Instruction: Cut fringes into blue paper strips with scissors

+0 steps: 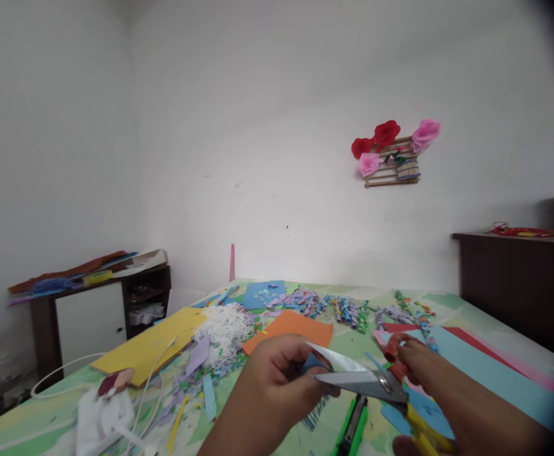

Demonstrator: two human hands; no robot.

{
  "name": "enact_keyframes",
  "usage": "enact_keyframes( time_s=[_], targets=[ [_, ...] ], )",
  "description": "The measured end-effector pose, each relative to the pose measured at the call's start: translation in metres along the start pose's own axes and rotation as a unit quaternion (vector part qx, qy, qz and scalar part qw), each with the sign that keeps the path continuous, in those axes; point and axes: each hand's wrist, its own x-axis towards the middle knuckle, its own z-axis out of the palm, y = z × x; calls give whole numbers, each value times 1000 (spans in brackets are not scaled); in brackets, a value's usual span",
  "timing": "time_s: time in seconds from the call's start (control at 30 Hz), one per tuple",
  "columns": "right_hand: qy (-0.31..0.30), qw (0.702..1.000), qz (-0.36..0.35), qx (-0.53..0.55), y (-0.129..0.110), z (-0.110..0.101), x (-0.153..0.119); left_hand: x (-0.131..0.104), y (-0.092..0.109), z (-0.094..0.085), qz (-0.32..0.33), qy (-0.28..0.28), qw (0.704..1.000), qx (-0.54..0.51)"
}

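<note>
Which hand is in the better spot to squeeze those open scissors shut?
Probably the right hand: it's at the red and yellow handles of the scissors. The left hand is by the blade tips, seemingly pinching a blue piece.

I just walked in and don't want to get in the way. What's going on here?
The right hand holds scissors open at a small blue piece that the left hand pinches. A green cutter lies on the table below the scissors. Tangled white string and orange paper lie farther back.
</note>
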Motion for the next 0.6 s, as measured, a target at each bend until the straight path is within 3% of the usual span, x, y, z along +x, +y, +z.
enact_keyframes(
  time_s=[0.2, 0.33, 0.5, 0.6],
  targets=[
    [45, 991, -121, -35, -1, -3, 5, -2, -1, -4, 18, 18, 1000, 1],
    [40, 987, -142, -67, 0, -4, 5, -1, -2, -8, 24, 4, 1000, 7],
    [25, 986, -133, -93, 0, -2, 2, -1, -1, -4, -11, 53, 998, -36],
    [19, 985, -140, -101, -1, -3, 1, -4, 0, -2, 0, 51, 997, -52]
  ],
)
